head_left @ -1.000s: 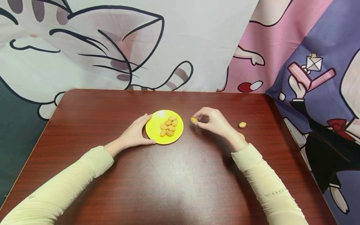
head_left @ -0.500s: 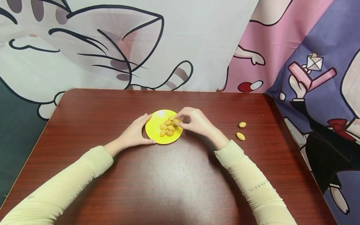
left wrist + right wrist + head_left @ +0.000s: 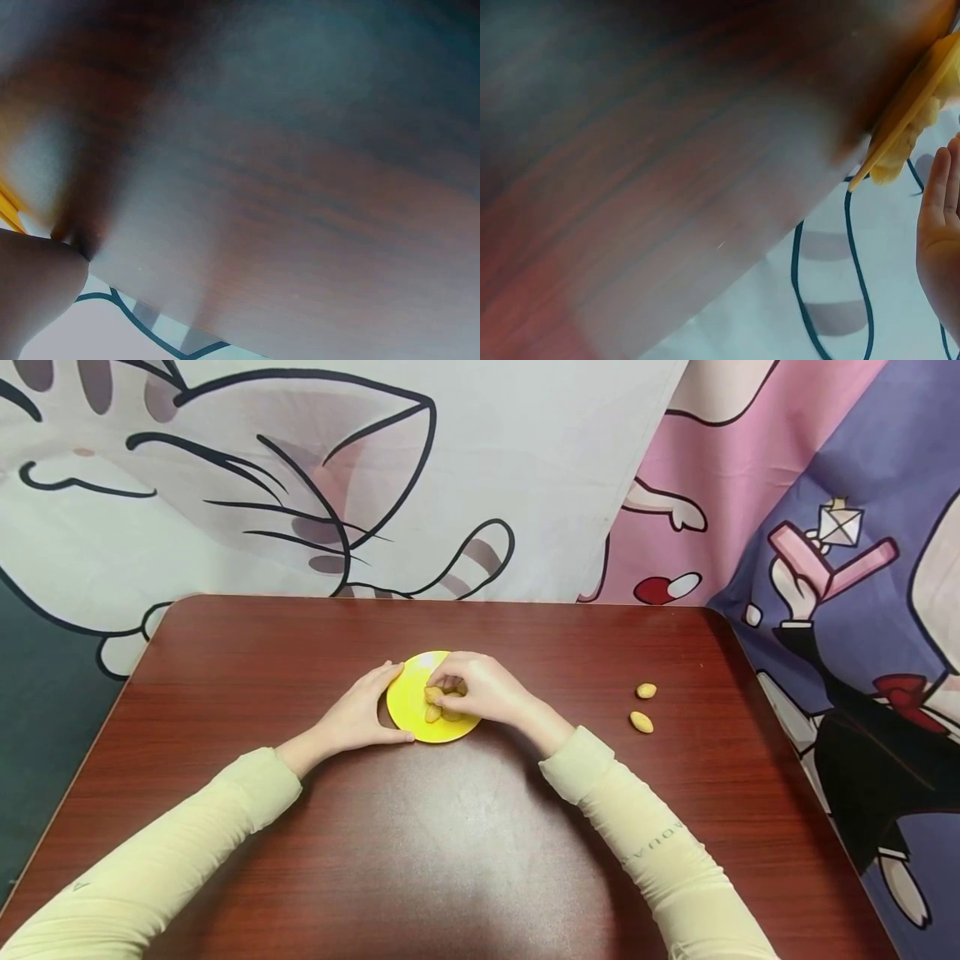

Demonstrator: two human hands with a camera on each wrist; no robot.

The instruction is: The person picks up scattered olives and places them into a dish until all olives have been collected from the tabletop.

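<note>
On the table lies a round yellow plate bearing several small oval yellow-brown nut-like pieces. My left hand grips the plate's left side, fingers at the far rim and thumb at the near rim. Above the plate my right hand pinches one more oval nut-like piece between thumb and fingertips, covering part of the pile. The right wrist view has the plate edge-on with the right hand beside it. In the left wrist view only part of the left hand and a yellow sliver of plate show.
Two more oval pieces, one farther back and one nearer, lie on the reddish-brown wooden table to the right. A printed cartoon cloth hangs behind the table's far edge.
My right hand has carried its oval piece leftward from beside the plate to over it. Its arm has uncovered the nearer loose piece on the right. My left hand stays at the plate.
</note>
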